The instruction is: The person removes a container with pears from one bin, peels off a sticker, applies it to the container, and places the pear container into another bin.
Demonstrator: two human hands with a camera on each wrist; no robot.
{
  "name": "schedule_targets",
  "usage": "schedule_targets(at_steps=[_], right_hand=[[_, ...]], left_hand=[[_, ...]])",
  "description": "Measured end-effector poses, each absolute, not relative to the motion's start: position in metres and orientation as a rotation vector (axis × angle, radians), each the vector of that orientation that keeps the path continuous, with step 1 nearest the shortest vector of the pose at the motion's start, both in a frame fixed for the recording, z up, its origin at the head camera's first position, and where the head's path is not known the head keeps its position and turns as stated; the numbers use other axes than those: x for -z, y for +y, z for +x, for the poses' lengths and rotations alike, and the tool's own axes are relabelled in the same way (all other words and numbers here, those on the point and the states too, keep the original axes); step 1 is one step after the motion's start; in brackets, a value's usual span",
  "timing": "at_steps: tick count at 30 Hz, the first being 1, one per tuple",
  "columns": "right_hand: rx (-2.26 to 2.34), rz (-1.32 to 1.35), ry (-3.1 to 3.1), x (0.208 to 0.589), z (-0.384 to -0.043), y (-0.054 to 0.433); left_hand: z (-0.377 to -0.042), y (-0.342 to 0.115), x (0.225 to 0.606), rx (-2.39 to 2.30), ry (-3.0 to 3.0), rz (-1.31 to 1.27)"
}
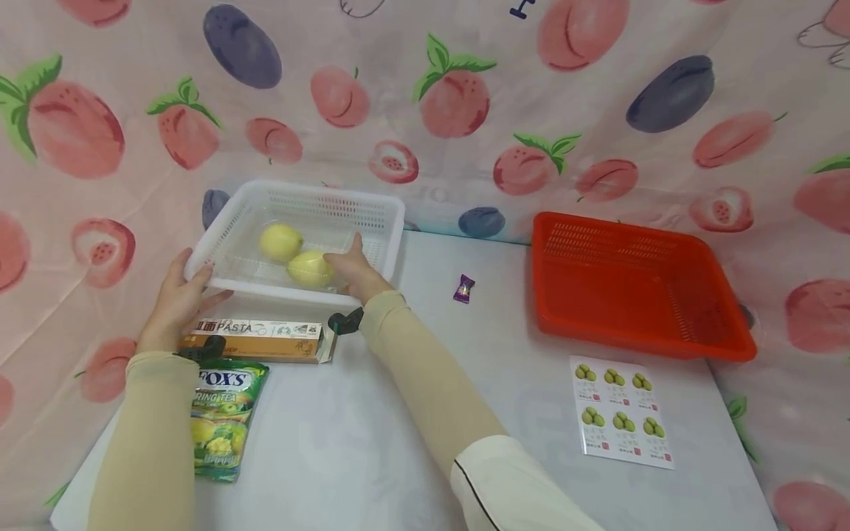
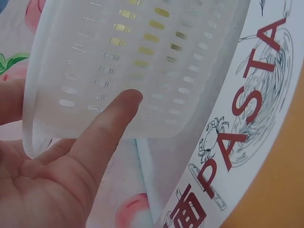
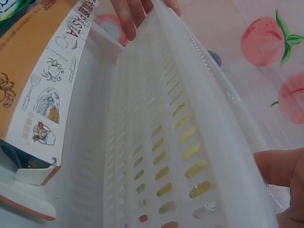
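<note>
A white plastic basket (image 1: 299, 293) with slotted walls stands at the back left, and two lemons (image 1: 280, 242) lie inside it. My left hand (image 1: 175, 306) holds the basket's front left corner, one finger stretched along the outer wall in the left wrist view. My right hand (image 1: 361, 273) reaches over the front rim near the right corner. Its fingers are spread inside the basket, and one digit points left at the nearer lemon (image 1: 311, 270). Whether it touches that lemon is unclear. In the right wrist view the basket wall (image 3: 156, 137) hides most of this hand.
A pasta box (image 1: 255, 341) lies just before the basket. Nearer is a green Fox's candy bag (image 1: 224, 420), partly under the left forearm. A purple wrapped candy (image 1: 464, 288) sits mid-table. To the right are a red basket (image 1: 604, 287) and a sticker sheet (image 1: 622, 413).
</note>
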State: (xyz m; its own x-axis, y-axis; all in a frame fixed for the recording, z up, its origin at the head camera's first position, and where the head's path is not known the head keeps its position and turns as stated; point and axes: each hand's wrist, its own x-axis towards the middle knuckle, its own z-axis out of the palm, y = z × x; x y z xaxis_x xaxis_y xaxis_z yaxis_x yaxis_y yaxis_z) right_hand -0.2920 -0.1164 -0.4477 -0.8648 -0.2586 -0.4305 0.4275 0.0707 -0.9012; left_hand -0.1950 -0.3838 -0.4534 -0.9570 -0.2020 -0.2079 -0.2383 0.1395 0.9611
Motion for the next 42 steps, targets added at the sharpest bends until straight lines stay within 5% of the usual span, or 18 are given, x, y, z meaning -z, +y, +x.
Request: schedule_targets(at_steps=[27,42], right_hand=[[1.932,0.217,1.736,0.448,-0.296,-0.120],[1.952,0.136,1.764,0.416,-0.291,-0.113]], left_hand=[[-0.195,-0.384,0.453,-2.100,2.263,-0.457],[-0.192,-0.383,0.453,-1.998,2.336,-0.446]])
